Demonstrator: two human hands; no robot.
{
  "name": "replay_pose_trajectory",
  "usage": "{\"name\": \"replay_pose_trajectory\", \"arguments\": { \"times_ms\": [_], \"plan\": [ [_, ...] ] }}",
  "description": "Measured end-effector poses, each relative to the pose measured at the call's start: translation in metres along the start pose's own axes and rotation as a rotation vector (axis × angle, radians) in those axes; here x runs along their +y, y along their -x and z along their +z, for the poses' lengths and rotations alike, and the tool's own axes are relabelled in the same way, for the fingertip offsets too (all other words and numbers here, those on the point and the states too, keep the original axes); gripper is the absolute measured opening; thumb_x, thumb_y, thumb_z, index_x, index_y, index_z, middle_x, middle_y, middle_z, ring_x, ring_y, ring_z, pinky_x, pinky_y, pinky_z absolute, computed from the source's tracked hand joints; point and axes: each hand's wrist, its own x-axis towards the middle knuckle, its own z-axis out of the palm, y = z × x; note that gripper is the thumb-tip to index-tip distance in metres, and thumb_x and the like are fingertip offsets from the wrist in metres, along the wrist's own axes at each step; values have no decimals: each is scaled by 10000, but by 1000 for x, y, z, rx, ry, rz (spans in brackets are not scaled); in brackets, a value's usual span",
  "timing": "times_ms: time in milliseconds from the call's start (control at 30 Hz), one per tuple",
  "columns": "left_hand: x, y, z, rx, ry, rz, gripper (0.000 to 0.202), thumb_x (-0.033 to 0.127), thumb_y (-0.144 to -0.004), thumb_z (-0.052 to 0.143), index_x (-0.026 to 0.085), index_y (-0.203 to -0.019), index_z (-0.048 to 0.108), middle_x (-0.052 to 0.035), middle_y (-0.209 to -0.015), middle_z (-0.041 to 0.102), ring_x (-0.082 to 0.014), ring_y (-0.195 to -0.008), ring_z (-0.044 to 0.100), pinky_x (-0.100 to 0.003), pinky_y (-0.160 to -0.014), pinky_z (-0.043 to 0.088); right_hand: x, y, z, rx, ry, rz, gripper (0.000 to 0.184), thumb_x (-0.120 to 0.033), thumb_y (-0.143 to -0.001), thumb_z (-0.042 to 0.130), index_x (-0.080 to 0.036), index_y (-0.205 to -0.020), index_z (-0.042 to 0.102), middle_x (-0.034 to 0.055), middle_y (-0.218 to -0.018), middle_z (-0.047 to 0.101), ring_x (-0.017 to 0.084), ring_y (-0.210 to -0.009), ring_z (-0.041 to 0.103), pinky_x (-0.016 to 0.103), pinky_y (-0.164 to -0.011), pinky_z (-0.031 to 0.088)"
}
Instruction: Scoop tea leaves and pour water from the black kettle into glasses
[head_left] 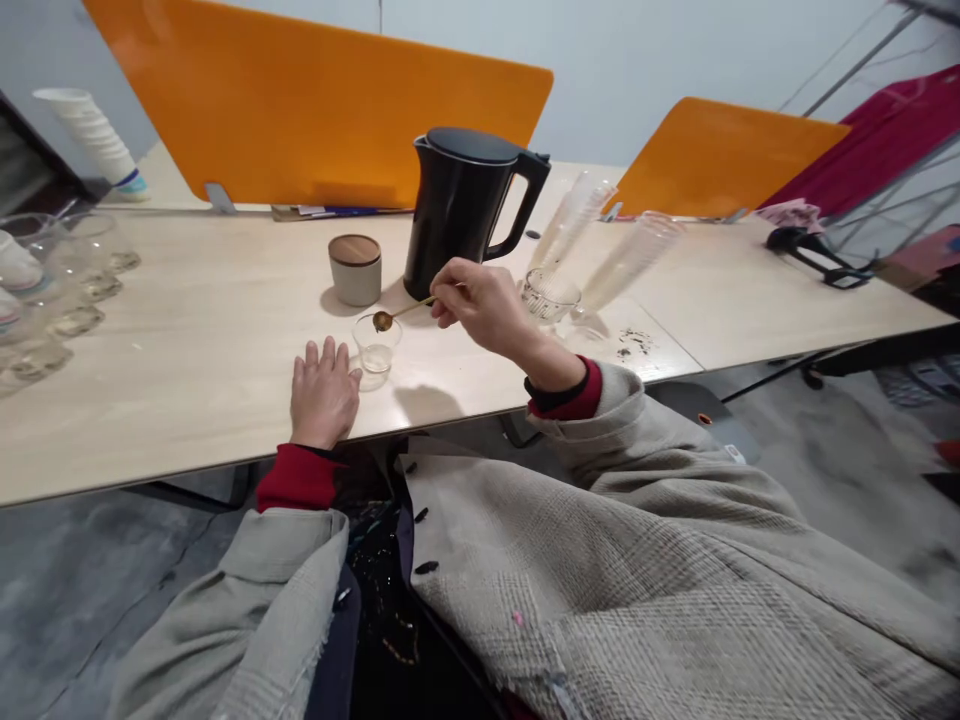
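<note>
My right hand pinches the handle of a small golden spoon, whose bowl hangs just over the rim of a small clear plastic cup on the wooden table. Lying flat on the table beside that cup, my left hand has its fingers stretched out and holds nothing. Behind the cup stand a grey jar with a brown lid and a black electric kettle.
Two stacks of clear cups lie tilted right of the kettle, with dark crumbs near the table edge. More clear cups sit at the far left, with a white cup stack behind. Orange dividers line the back.
</note>
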Motion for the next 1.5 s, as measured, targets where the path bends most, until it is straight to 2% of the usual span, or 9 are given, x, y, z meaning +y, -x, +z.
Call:
{"name": "replay_pose_trajectory", "arguments": {
  "times_ms": [133, 233, 400, 733, 967, 1100, 1200, 1333, 1500],
  "plan": [
    [2, 2, -1, -6, -8, 4, 656, 342, -1116, 323, 80, -1702, 458, -189, -1825, 374, -434, -1720, 268, -633, -1394, 217, -9, -1, 22, -129, 359, -120, 186, -146, -1036, 568, -197, -905, 689, 19, -746, 726, 156, -703, 686, 260, -686, 438],
    [3, 3, -2, -8, -17, 4, 642, 342, -1123, 325, 115, -1707, 465, -178, -1828, 375, -429, -1724, 260, -627, -1393, 219, -11, -1, 30, -200, 499, -165, 198, -114, -1027, 555, -192, -936, 713, 31, -756, 734, 167, -705, 661, 266, -663, 374],
    [2, 3, -1, 1, -17, 7, 617, 347, -1131, 328, 176, -1700, 491, -165, -1826, 385, -417, -1726, 264, -641, -1388, 222, -9, 0, 31, -184, 529, -185, 226, -131, -1047, 528, -196, -993, 738, 41, -788, 756, 172, -705, 643, 270, -658, 343],
    [2, 3, -3, 0, -25, 18, 615, 347, -1134, 317, 168, -1695, 496, -168, -1826, 382, -436, -1717, 270, -651, -1382, 223, -7, 2, 39, -147, 531, -171, 251, -148, -1067, 506, -205, -1068, 751, 40, -807, 769, 185, -731, 667, 271, -681, 364],
    [2, 3, -2, -7, -42, 21, 609, 348, -1137, 317, 174, -1693, 496, -167, -1832, 370, -430, -1721, 262, -643, -1383, 226, -8, 4, 39, -107, 428, -120, 215, -157, -1061, 526, -205, -1001, 726, 31, -800, 762, 174, -734, 686, 269, -692, 416],
    [0, 2, 0, -12, -29, 2, 607, 366, -1144, 321, 180, -1693, 499, -151, -1836, 369, -422, -1727, 257, -631, -1396, 209, -13, 9, 20, 11, 214, -73, 192, -214, -1079, 560, -213, -962, 712, 6, -785, 736, 154, -759, 719, 251, -724, 500],
    [1, 2, -2, -34, -33, -8, 613, 369, -1146, 313, 169, -1698, 489, -155, -1838, 363, -427, -1729, 249, -625, -1400, 210, -7, 14, -8, 166, 39, -52, 191, -334, -1089, 616, -231, -953, 702, -13, -773, 716, 127, -729, 727, 229, -701, 556],
    [4, 2, -6, -48, -47, -10, 622, 359, -1144, 294, 164, -1705, 478, -156, -1841, 356, -427, -1730, 246, -623, -1402, 217, 30, 13, -63, 467, 35, -67, 202, -414, -1048, 701, -245, -937, 695, -20, -731, 707, 134, -656, 726, 236, -599, 580],
    [3, 2, -7, -37, -35, -5, 624, 355, -1134, 303, 162, -1697, 491, -161, -1834, 370, -425, -1728, 255, -636, -1397, 232, 90, 11, -130, 653, 313, 65, 265, -383, -1100, 585, -225, -929, 710, 9, -702, 714, 164, -645, 747, 284, -628, 599]
  ]
}}
